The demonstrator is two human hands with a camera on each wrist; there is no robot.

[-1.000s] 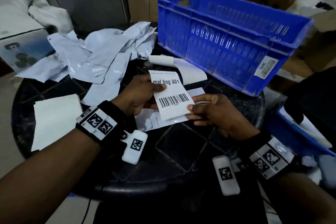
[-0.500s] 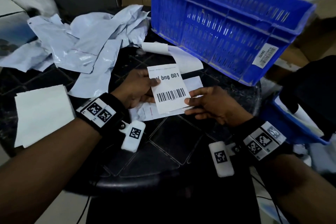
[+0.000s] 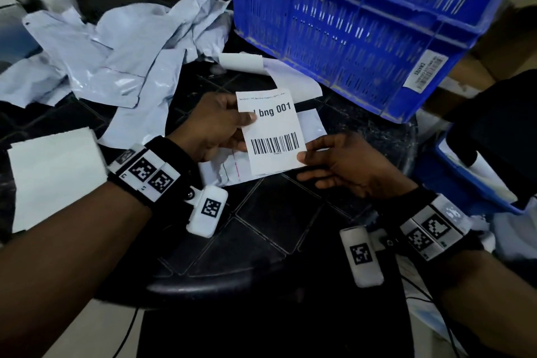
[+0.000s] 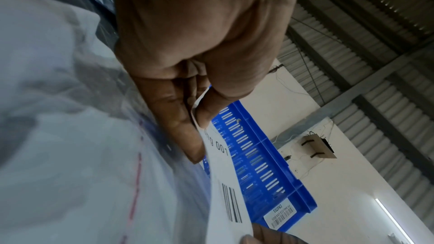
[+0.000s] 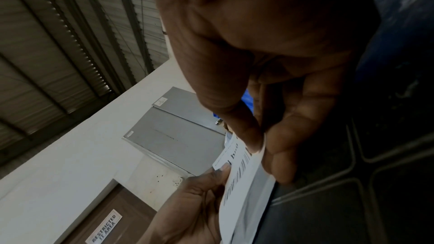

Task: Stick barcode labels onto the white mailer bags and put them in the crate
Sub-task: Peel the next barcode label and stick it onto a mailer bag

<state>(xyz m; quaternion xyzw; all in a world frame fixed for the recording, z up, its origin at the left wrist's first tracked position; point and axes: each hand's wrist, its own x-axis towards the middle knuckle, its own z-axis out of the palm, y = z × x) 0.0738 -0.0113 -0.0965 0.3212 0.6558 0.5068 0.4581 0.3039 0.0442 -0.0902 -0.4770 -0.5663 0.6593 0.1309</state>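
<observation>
Paper stack (image 3: 55,174): white, lying flat at the table's left edge.
Loose mailer bags (image 3: 122,46): crumpled heap at the table's far left, unlabelled.
Left hand (image 3: 209,128): thumb and fingers pinching the barcode label's upper left corner, thumb over the print.
Barcode label (image 3: 273,134): held off the table (image 3: 270,218) mid-surface, over a flat mailer bag (image 3: 223,168); not yet stuck down.
Change: label raised slightly and tilted more upright than half a second ago; same two-handed pinch kept. Probably backing being worked loose or label being lined up; sticking step pending.
Right hand (image 3: 345,166): thumb and forefinger pinching the label's lower right edge, other fingers curled beneath.
Crate (image 3: 363,26): blue, at the table's far right corner; inside mostly hidden, no bags visible through its slots.
</observation>
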